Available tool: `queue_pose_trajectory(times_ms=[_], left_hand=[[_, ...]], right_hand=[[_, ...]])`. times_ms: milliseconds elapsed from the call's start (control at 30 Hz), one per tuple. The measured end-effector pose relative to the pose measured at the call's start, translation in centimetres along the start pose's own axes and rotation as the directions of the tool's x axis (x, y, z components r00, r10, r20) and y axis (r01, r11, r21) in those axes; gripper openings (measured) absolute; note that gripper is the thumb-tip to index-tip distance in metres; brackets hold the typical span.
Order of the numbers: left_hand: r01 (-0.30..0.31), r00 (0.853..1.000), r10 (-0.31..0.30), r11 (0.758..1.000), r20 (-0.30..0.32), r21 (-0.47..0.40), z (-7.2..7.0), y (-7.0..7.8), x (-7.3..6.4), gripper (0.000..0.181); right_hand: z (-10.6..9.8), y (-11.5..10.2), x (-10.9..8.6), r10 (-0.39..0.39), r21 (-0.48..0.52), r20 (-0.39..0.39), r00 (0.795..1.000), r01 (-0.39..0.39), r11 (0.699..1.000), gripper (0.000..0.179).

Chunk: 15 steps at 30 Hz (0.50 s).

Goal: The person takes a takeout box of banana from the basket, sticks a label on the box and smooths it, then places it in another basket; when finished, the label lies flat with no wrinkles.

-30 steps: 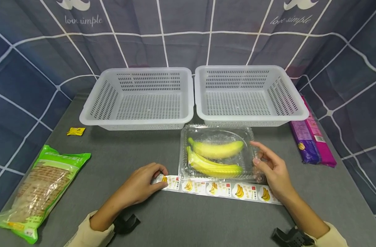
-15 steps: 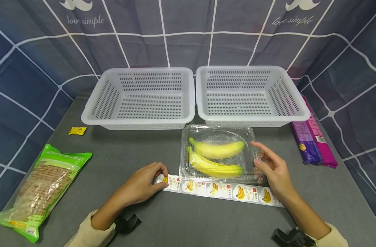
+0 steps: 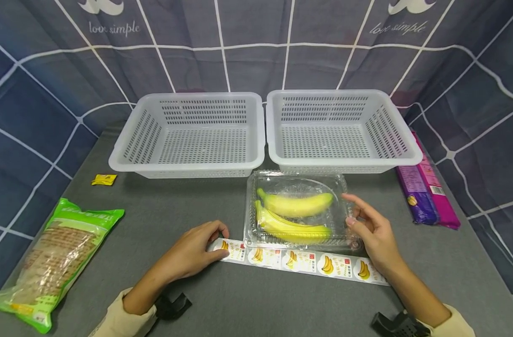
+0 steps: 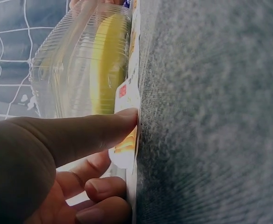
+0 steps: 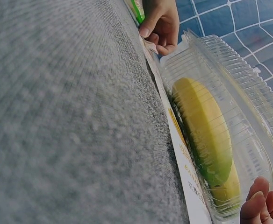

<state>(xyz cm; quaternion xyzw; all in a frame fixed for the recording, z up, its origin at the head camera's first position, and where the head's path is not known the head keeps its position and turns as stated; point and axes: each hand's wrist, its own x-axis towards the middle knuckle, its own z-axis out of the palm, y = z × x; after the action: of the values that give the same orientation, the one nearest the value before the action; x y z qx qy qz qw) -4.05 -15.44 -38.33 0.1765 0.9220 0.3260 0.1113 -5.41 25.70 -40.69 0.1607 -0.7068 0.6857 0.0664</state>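
My left hand (image 3: 195, 250) pinches the left end of a white strip of banana stickers (image 3: 298, 260), thumb on top in the left wrist view. The strip lies on the table along the front of a clear plastic clamshell box (image 3: 345, 241), partly under its near edge. Two yellow bananas (image 3: 298, 204) with greenish tips show inside the box, whose lid is down. My right hand (image 3: 376, 236) grips the right edge of the box, thumb and fingertips at its rim. The strip's right end passes beneath this hand's wrist side.
Two white perforated baskets, left (image 3: 186, 166) and right (image 3: 345, 161), stand behind the box. A green bag of brown food (image 3: 58, 257) lies at the left, a small yellow packet (image 3: 104, 179) above it. Purple and pink packages (image 3: 429, 196) lie at the far right.
The sticker strip's right end has shifted slightly toward the right and nearer to me. Both hands and the box stay almost still.
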Motion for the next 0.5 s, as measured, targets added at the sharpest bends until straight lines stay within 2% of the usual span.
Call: queue_pose_trajectory(times_ms=[267, 333, 400, 500], left_hand=[[-0.058, 0.998, 0.058, 0.998, -0.02, -0.033, 0.1, -0.7, -0.1, 0.017], [-0.097, 0.995, 0.097, 0.993, 0.003, -0.064, -0.1, -1.0, -0.2, 0.016], [-0.132, 0.989, 0.137, 0.986, 0.052, -0.104, -0.5, -1.2, -0.3, 0.017], [-0.171, 0.971, 0.196, 0.97, 0.14, -0.172, -1.1, -1.6, -0.4, 0.018]], right_hand=[[0.0, 0.3, -0.1, 0.012, -0.031, -0.007, 1.0, -0.012, 0.999, 0.051], [0.0, 0.3, -0.2, 0.013, -0.035, -0.006, 1.0, -0.013, 0.999, 0.051], [0.0, 0.3, -0.2, 0.017, -0.042, -0.007, 1.0, -0.017, 0.999, 0.051], [0.0, 0.1, -0.1, 0.005, -0.037, 0.0, 1.0, -0.005, 0.999, 0.052]])
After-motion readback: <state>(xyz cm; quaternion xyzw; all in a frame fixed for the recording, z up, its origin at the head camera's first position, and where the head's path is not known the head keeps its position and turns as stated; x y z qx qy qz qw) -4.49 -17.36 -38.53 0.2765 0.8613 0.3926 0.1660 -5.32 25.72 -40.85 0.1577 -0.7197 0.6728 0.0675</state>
